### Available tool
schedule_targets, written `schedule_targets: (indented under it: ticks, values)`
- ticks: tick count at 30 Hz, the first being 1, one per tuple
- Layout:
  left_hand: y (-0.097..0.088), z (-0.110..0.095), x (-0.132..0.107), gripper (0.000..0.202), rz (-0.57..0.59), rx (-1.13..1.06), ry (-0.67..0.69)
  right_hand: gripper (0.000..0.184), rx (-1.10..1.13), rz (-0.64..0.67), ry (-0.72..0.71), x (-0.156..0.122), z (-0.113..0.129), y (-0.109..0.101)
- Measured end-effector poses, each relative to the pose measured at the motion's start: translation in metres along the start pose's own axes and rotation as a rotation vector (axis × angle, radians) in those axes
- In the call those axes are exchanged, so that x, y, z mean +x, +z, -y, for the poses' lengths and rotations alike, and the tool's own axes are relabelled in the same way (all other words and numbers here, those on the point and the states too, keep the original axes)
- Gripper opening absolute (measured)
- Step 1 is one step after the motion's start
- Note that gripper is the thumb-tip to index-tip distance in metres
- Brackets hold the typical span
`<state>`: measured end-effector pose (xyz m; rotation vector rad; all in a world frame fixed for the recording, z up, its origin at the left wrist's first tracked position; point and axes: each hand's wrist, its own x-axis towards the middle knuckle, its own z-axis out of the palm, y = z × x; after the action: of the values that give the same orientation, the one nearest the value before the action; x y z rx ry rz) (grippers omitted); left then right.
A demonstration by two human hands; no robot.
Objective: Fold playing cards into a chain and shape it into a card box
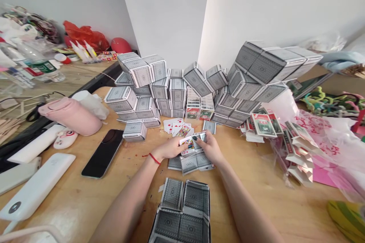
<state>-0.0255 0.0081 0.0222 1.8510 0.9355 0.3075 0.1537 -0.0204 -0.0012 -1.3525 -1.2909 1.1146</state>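
Note:
My left hand [172, 148] and my right hand [209, 148] meet over the middle of the wooden table, both closed on playing cards [186, 145]. The left holds cards with a picture card facing up; the right grips cards with a grey patterned back showing. Right under them lie grey-backed playing cards [189, 164], laid flat side by side. Just beyond, a few face-up cards [177, 126] are fanned out. Nearest to me stands a block covered in grey-backed cards [196, 197], between my forearms. How many cards each hand holds is hidden.
Behind my hands rise stacked grey card-covered blocks [178, 91], some leaning. Red and green card boxes [264, 124] sit at the right with plastic bags [322, 133]. A black phone [102, 153], a pink pouch [70, 115] and a white device [37, 186] occupy the left.

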Motion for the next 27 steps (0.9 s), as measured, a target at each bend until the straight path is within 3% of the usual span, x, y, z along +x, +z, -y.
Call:
schedule_targets:
  ticks: [11, 20, 27]
  values:
    - [0.001, 0.006, 0.001, 0.023, -0.035, -0.026, 0.061, 0.018, -0.107, 0.002, -0.054, -0.004, 0.004, 0.005]
    - [0.002, 0.004, 0.002, 0.024, -0.034, -0.131, 0.022, 0.016, -0.163, 0.027, -0.048, -0.004, 0.003, 0.012]
    - [-0.001, -0.004, 0.001, 0.027, 0.021, -0.21, 0.002, 0.02, 0.062, 0.074, 0.014, -0.004, 0.007, 0.01]
